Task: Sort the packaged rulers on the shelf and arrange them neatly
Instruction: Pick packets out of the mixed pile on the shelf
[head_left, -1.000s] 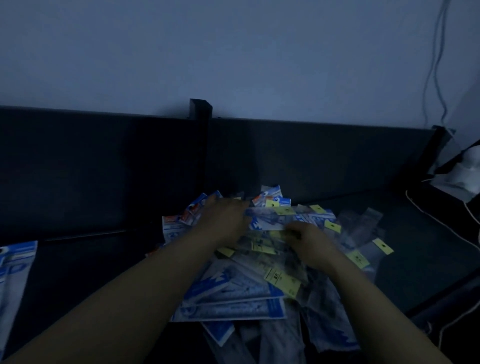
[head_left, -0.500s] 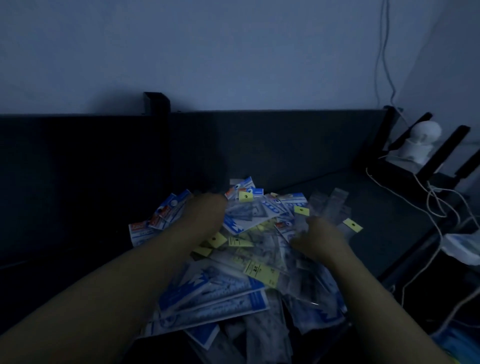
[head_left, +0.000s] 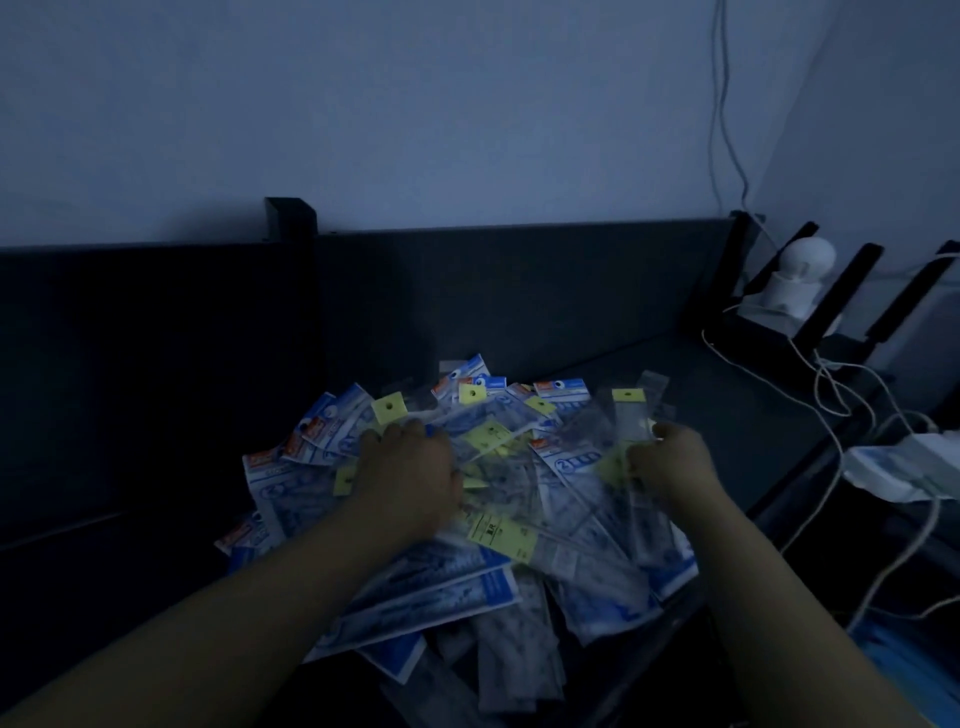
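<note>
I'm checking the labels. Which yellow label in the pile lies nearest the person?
The large printed yellow label, lying between the two forearms. The other yellow tags are smaller and lie farther back in the pile.

Single head-worn wide-angle view. Faces forward and down, along both forearms. Close over ruler packs (head_left: 447, 587) heaped on shelf (head_left: 727, 415). Left hand (head_left: 410, 473) and right hand (head_left: 670, 462) mid-frame. Wall (head_left: 415, 104) fills upper half, cables (head_left: 831, 395) at right edge.
</note>
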